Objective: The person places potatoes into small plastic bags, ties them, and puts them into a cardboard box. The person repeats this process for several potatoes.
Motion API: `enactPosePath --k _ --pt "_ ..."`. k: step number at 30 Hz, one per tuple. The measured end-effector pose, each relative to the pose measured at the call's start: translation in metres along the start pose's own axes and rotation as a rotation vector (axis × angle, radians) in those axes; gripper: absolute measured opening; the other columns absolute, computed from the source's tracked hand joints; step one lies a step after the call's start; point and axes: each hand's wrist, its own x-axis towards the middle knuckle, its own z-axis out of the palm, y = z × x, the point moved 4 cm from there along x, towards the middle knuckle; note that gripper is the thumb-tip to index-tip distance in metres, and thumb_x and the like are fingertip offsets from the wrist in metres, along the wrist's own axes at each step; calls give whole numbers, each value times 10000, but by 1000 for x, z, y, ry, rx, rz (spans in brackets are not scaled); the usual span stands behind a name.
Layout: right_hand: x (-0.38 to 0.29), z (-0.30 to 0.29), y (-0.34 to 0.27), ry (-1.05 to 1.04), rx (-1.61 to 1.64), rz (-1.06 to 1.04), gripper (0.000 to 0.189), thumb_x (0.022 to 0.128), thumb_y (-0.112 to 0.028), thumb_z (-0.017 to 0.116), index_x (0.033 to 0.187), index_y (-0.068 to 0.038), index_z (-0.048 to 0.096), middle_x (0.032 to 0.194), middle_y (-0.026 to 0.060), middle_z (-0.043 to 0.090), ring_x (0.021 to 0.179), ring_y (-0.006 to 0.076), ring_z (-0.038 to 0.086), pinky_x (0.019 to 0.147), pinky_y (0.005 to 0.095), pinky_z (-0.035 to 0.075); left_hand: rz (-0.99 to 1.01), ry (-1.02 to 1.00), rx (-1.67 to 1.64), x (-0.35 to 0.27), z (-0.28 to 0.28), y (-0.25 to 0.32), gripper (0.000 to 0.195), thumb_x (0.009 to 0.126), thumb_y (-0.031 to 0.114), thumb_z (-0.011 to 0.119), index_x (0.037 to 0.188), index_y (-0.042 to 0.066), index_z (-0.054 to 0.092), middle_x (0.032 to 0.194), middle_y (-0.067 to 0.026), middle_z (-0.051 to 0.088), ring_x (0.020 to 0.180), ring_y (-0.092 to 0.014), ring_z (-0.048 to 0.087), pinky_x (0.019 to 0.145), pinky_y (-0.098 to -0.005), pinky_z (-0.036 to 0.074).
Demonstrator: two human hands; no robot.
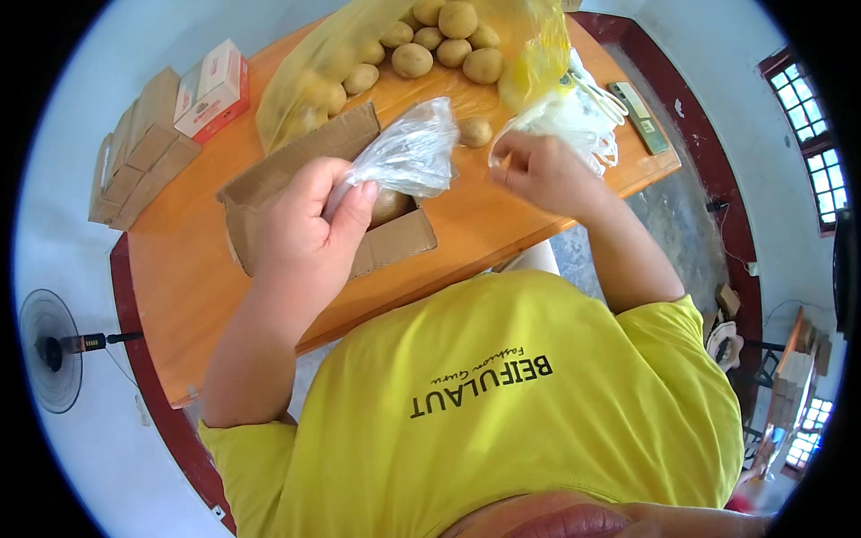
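My left hand [313, 222] grips the gathered neck of a crumpled clear plastic bag [412, 148], raised over an open cardboard box [397, 242]. A potato [389, 207] shows inside the box, partly covered by my hand and the bag. My right hand [548, 171] is raised at the right with its fingers curled, overlapping the edge of white plastic bags [558, 118]. Whether its fingers pinch anything I cannot tell. Between the two hands a single potato [475, 132] lies on the wooden table [471, 232].
A large yellow plastic bag [303, 81] lies open at the back, with several potatoes [412, 60] in its mouth. Stacked cardboard boxes [144, 144] and a white-and-red box [214, 91] stand at the left. A phone [638, 118] lies near the table's right edge. A fan [54, 350] is beyond the left side.
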Motion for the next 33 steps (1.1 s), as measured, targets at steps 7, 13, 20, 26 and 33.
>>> enactPosePath --k 7,13,20,26,33 --pt "50 1 46 198 -700 -88 194 883 -203 584 1026 -71 584 835 115 691 827 302 682 671 410 533 71 -95 8 1 5 1 69 963 99 593 973 32 579 721 78 480 617 0 381 539 -185 325" --pt "41 -24 32 142 -534 -89 182 876 -255 597 992 -130 660 877 92 696 867 275 675 719 430 526 44 -59 -31 -4 -10 -9 61 945 84 608 960 31 582 697 64 473 606 -13 380 537 -196 331" --pt "58 -42 65 174 -676 -67 265 884 -235 596 1126 -198 698 924 72 707 877 273 674 753 399 535 42 -81 -51 -3 -7 -5 69 922 79 635 927 27 591 658 56 457 583 -25 375 519 -204 330" --pt "101 -30 67 -48 -793 -92 274 884 -228 584 1135 -159 668 973 125 696 912 310 659 794 414 524 35 -72 -9 -3 -7 -3 89 904 86 662 907 22 600 621 43 450 563 -38 376 508 -217 342" --pt "127 -81 42 480 -443 -318 240 916 -256 542 1057 -119 681 1027 129 694 970 311 656 810 421 522 38 -132 -44 -4 -12 -10 37 958 63 583 955 26 581 722 79 485 632 4 382 562 -176 314"
